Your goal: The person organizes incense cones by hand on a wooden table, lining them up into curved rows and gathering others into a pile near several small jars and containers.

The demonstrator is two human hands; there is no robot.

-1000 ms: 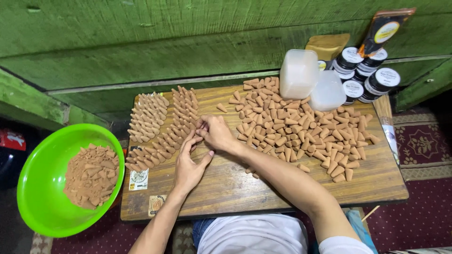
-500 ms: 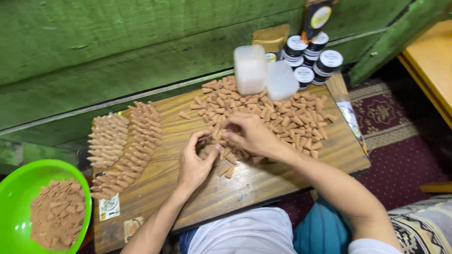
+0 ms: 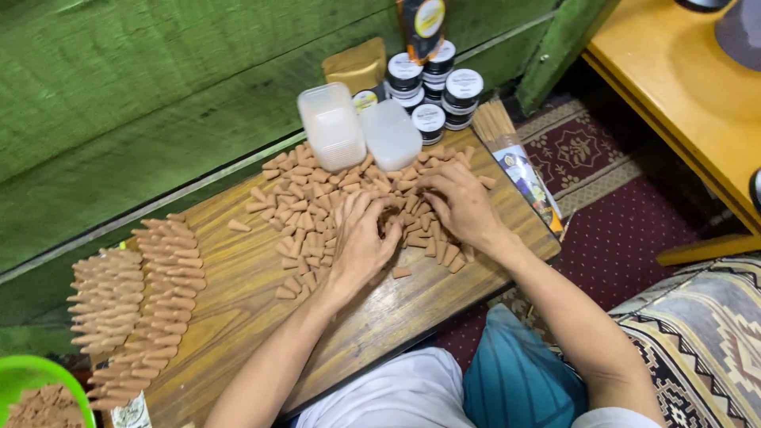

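Gathering in the loose pile of tan incense cones (image 3: 317,210) is what both hands do now, having left the neat rows (image 3: 139,305) where they worked a second ago; that suggests a fresh batch is being picked up for lining up. The left hand (image 3: 361,246) lies palm down on the heap, fingers spread and slightly curled; the right hand (image 3: 460,204) rests on its right part, fingers bent onto cones, though I cannot tell whether either has closed on any. The cones are short, pointed and matt, scattered every way across the far right half of the wooden board (image 3: 238,285). At the far edge sit two frosted plastic boxes (image 3: 357,135) and stacked black jars (image 3: 432,91).
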